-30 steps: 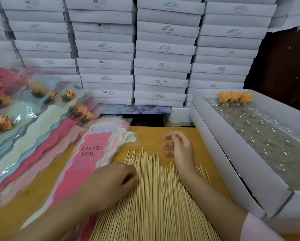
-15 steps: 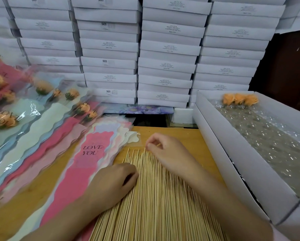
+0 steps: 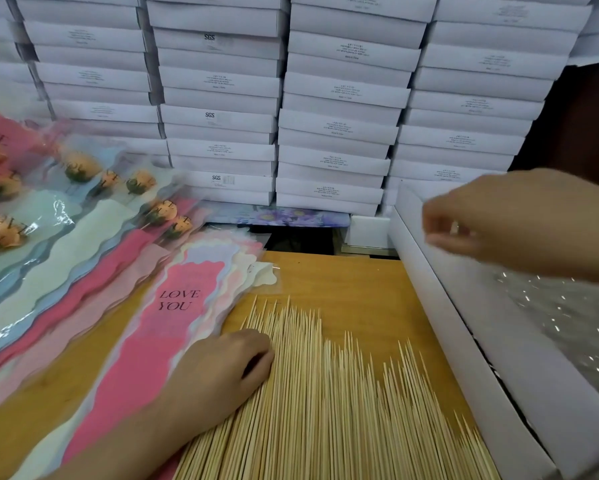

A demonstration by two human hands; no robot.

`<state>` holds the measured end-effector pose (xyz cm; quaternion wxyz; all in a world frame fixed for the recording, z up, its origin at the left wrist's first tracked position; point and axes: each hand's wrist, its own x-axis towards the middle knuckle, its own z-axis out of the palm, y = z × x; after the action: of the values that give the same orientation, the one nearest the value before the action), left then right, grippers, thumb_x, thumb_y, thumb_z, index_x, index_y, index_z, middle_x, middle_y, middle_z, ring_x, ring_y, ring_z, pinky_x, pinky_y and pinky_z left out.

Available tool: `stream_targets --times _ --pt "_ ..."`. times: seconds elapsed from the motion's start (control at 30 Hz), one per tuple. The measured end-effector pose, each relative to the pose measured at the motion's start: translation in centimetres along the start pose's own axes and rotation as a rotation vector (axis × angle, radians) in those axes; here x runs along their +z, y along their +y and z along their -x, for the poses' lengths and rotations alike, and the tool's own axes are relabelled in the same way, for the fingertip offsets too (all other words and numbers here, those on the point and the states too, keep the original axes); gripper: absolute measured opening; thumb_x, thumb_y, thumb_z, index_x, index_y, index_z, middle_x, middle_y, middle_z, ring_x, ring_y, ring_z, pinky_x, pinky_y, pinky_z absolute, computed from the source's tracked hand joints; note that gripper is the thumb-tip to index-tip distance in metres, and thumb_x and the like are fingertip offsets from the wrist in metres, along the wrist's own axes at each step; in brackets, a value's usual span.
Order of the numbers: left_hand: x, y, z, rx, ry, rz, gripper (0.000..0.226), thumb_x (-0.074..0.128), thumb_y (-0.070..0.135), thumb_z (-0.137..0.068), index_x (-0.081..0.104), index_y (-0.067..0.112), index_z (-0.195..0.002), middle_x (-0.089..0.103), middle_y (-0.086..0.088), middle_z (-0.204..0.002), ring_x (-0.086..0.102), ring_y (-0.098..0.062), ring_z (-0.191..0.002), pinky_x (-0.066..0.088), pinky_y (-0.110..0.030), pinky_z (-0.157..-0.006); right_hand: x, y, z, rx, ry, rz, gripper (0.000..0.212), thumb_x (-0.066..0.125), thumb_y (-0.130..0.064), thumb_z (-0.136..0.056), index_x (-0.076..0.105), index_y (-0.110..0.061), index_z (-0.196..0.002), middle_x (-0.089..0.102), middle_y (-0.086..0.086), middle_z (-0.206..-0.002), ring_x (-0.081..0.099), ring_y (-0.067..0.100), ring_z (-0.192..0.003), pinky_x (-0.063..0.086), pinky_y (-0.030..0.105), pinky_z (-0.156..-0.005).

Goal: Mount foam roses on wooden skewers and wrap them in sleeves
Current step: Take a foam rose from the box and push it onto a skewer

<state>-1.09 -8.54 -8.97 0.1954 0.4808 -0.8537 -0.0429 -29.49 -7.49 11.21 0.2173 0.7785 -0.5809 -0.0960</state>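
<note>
Your left hand (image 3: 222, 368) rests on the left edge of the pile of wooden skewers (image 3: 326, 393), knuckles up and fingers curled under the palm. Whether those fingers hold anything is hidden from view.

Your right hand (image 3: 520, 223) is raised above the near-left corner of the open white box (image 3: 464, 323) on the right. It is blurred. The fingertips look drawn together toward the thumb, but you cannot tell from this view whether a skewer sits between them.

The skewers lie flat on the wooden bench (image 3: 353, 282) in a broad fan, points aimed away from you, between the sleeves and the box wall. The stack of empty sleeves (image 3: 173, 306) lies just left of them, touching the pile's edge. The top sleeve is pink and printed "LOVE YOU".

Further left, finished orange foam roses (image 3: 163, 211) lie already sleeved in overlapping rows, heads toward the back. Shiny clear wrap (image 3: 568, 323) lines the inside of the open box. Stacks of closed white boxes (image 3: 336, 126) fill the back of the bench.
</note>
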Motion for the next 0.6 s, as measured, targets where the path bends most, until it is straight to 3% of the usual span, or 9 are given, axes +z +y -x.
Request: stream_targets --times 0.1,0.2,0.27,0.37,0.6 --pt "-0.1 0.0 0.0 0.001 0.007 0.002 0.028 0.041 0.039 -0.099 0.045 0.027 -0.074 0.048 0.016 -0.072 0.048 -0.004 -0.070 0.038 -0.020 -0.057 4.4 5.2 -5.4 0.104 0.013 0.126 0.021 0.038 -0.037 -0.096 0.055 -0.030 -0.087 0.057 -0.008 -0.086 0.059 0.019 -0.079 0.045 0.028 -0.063" --pt "-0.1 0.1 0.1 -0.001 0.010 0.010 0.027 0.041 0.039 -0.099 0.047 0.025 -0.075 0.050 0.014 -0.074 0.050 -0.006 -0.071 0.042 -0.024 -0.059 8.7 8.4 -9.9 0.151 -0.078 0.251 0.018 0.040 -0.024 -0.096 0.057 -0.023 -0.092 0.054 -0.005 -0.086 0.056 0.019 -0.078 0.038 0.025 -0.057" --pt "-0.2 0.1 0.0 -0.002 0.007 0.021 0.028 0.043 0.038 -0.099 0.045 0.025 -0.074 0.049 0.014 -0.072 0.050 -0.006 -0.069 0.042 -0.024 -0.059 11.3 9.9 -12.1 0.134 -0.138 0.295 0.019 0.042 -0.021 -0.097 0.058 -0.023 -0.107 0.059 -0.005 -0.106 0.059 0.019 -0.096 0.040 0.026 -0.064" --pt "-0.1 0.1 0.1 -0.004 -0.006 0.020 0.032 0.042 0.038 -0.099 0.037 0.030 -0.069 0.045 0.016 -0.070 0.048 -0.006 -0.068 0.036 -0.018 -0.056 13.5 11.0 -13.9 0.099 -0.203 0.354 0.025 0.039 -0.025 -0.101 0.048 -0.028 -0.125 0.050 -0.006 -0.131 0.051 0.017 -0.118 0.038 0.027 -0.073" --pt "-0.1 -0.2 0.0 0.007 -0.021 0.016 0.026 0.040 0.040 -0.099 0.039 0.030 -0.075 0.048 0.014 -0.075 0.048 -0.007 -0.073 0.029 -0.011 -0.056 15.8 11.9 -14.8 0.021 -0.193 0.573 0.024 0.039 -0.030 -0.101 0.043 -0.032 -0.124 0.048 -0.013 -0.129 0.042 0.011 -0.124 0.038 0.025 -0.085"
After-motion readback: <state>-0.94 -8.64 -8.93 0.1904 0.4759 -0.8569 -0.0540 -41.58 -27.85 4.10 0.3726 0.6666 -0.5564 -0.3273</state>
